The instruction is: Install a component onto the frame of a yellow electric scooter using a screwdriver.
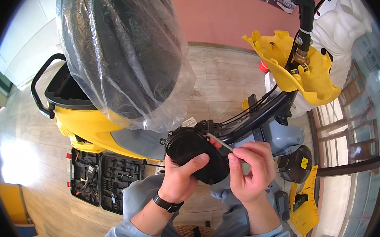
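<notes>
A glossy black rounded housing (188, 147), longer than it is wide, is tilted in front of me. My left hand (181, 179) grips it with the thumb across its face; the other fingers are mostly hidden behind, with one fingertip showing at the upper edge. Between the thumb and fingers of my right hand (252, 169) is a thin grey metal hex key (220, 142). Its far end reaches the housing's upper edge beside a small black bracket, and I cannot tell whether it sits in a screw. Black cables run from behind the housing towards the scooter frame (260, 114).
A plastic-wrapped seat (124, 48) rises over the yellow scooter body (88, 127) at left. The bare steering column (306, 25) passes a yellow front cover (290, 66) at right. On the floor lie an open toolbox (122, 171), a black helmet-like case (296, 164) and a yellow panel (307, 210).
</notes>
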Motion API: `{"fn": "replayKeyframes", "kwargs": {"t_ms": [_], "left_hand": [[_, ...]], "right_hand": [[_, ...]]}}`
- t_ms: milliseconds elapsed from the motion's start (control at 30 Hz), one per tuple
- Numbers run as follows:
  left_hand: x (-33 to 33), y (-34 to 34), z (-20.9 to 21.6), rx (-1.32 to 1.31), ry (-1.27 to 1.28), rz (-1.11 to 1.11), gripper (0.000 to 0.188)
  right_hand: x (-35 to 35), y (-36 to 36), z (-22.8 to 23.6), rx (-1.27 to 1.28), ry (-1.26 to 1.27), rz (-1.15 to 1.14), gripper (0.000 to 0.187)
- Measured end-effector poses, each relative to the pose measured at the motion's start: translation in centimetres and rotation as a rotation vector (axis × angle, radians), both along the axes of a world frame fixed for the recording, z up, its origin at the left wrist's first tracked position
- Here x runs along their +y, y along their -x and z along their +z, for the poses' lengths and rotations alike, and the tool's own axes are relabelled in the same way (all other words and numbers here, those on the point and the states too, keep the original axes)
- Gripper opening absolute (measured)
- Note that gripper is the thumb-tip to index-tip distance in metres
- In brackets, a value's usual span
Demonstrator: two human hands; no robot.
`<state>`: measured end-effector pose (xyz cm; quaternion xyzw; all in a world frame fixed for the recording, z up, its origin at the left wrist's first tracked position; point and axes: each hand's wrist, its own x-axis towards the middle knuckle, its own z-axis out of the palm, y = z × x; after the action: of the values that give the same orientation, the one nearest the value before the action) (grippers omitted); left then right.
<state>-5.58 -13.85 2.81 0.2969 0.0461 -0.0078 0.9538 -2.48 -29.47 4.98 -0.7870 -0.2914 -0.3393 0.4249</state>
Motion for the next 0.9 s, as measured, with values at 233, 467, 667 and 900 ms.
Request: {"fn": "replayKeyframes", "kwargs": {"t_ms": [233, 467, 667, 900], "left_hand": [[-0.1, 0.2, 0.0, -0.022, -0.073, 0.09, 0.038], [0.1, 0.2, 0.2, -0.027, -0.081, 0.121, 0.037], [0.1, 0.2, 0.2, -0.044, -0.118, 0.109, 0.037], [-0.2, 0.0, -1.0, -0.292, -0.528, 0.349, 0.049]], "right_hand": [[0.3, 0.7, 0.4, -0.043, 0.047, -0.041, 0.022], [0.5, 0.6, 0.3, -0.03, 0.055, -0.024, 0.023], [0.5, 0.4, 0.2, -0.045, 0.054, -0.035, 0.022], [0.2, 0.6, 0.3, -0.099, 0.089, -0.012, 0.022]]}}
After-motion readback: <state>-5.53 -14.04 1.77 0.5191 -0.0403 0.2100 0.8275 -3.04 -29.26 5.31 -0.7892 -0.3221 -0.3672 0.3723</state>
